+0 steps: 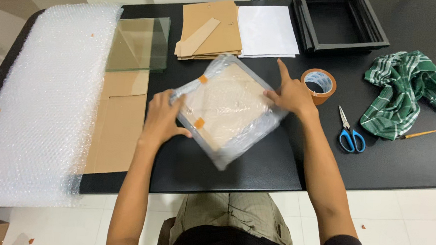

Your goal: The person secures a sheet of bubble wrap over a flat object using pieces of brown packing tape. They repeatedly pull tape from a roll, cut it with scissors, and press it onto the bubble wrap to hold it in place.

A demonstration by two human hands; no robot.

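- Bubble-wrapped picture frame [226, 109] lies flat on the black bench [405, 157], turned like a diamond, one corner toward the person and the opposite corner toward the stack of brown backing boards [210, 30]. It looks near square, so I can't pick a long axis; its taped back faces up.
- Bubble wrap sheet [40, 103] covers the bench end well to the left of the frame, with flat cardboard [116, 127] and glass panes [138, 44] between them.
- Empty black frames [340, 22] are stacked beyond the frame, to its right; a green checked cloth [403, 92] lies farther right.
- Left hand [161, 119] presses the frame's left edge, fingers flat on the wrap, not closed round it.
- Right hand [291, 94] rests spread on the right corner, forefinger out, gripping nothing.
- Judging by this, the wrap is being smoothed and sealed; more tape would need a hand freed for the roll.
- Brown tape roll [319, 85] sits just right of the frame; blue scissors [351, 132] near it.
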